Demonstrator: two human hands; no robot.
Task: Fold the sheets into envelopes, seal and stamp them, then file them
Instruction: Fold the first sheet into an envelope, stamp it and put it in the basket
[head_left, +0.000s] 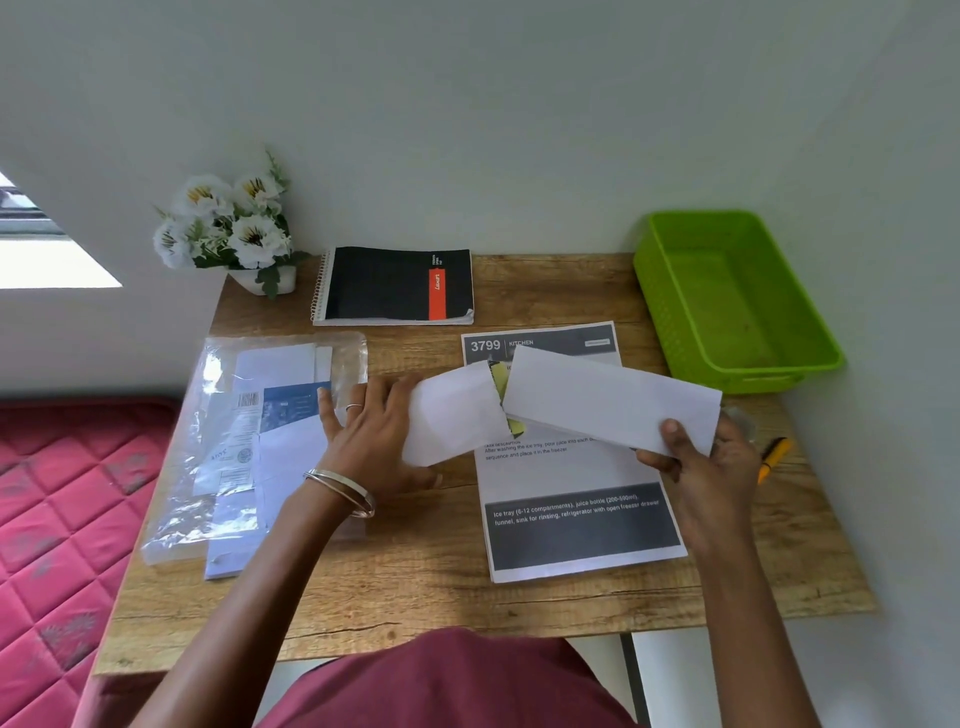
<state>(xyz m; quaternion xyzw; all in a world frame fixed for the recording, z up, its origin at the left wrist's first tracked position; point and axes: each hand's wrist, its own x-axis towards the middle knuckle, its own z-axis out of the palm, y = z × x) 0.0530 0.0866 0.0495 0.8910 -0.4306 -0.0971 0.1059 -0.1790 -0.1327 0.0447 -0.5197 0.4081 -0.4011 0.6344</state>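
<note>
My right hand (696, 457) pinches the near right corner of a folded white sheet (608, 397), held slightly above the desk. My left hand (374, 431) holds a white envelope (452, 413) at its left end, with fingers spread out towards the plastic packet. The envelope's right edge meets the left end of the folded sheet. Something yellow (503, 379) shows in the gap between them; I cannot tell what it is. Both papers hang over a printed task sheet (576, 499) lying flat on the wooden desk (415, 587).
A clear plastic packet of envelopes and paper (249, 441) lies at the left. A black spiral notebook (397, 286) and a pot of white flowers (234, 228) stand at the back. A green plastic basket (727, 296) sits at the back right. An orange pen (774, 457) lies by my right hand.
</note>
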